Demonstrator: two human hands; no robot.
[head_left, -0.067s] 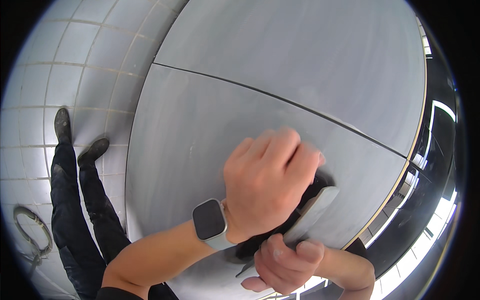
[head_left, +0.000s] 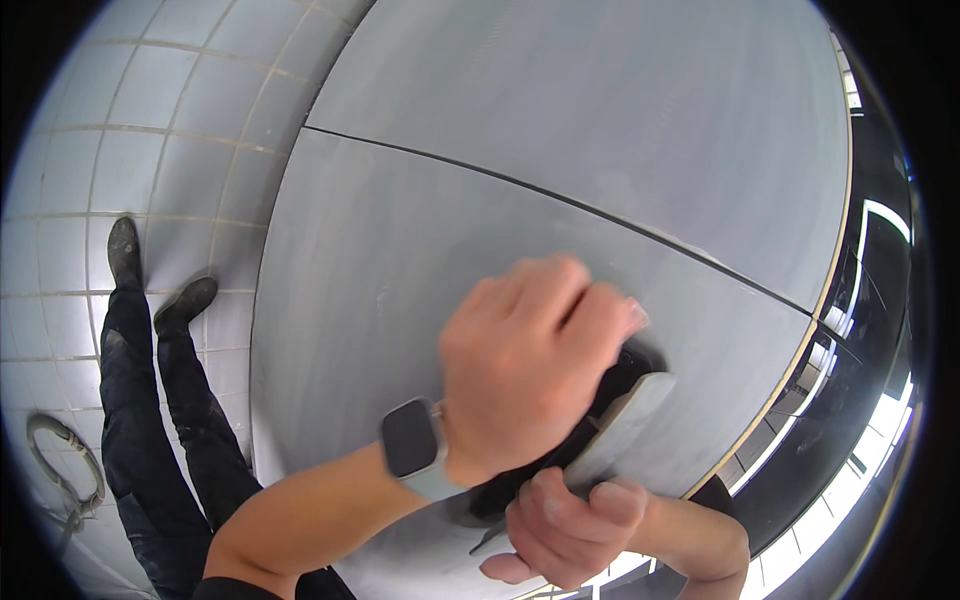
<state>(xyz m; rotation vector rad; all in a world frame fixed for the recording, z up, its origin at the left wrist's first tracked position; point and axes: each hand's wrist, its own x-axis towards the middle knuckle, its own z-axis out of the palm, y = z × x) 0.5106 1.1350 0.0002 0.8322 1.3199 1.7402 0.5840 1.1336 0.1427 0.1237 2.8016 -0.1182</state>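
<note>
My left hand, with a square-faced watch at its wrist, is closed over a long black sanding block. The block's grip is mostly hidden under that hand. Along the block's right side shows a pale grey sheet or edge. My right hand has its fingers curled at the near part of the block, against this grey edge. Beneath the block lies a smooth grey car-body panel, with faint lighter streaks on its surface. The left hand is slightly smeared by motion.
A dark narrow gap divides this panel from another grey panel beyond it. Glossy black bodywork with bright reflections borders the right. At left are legs in dark trousers, pale floor tiles and a looped hose.
My left hand has shifted slightly to the left, and the sanding block has moved a little with it. My right hand has moved only very slightly the same way.
</note>
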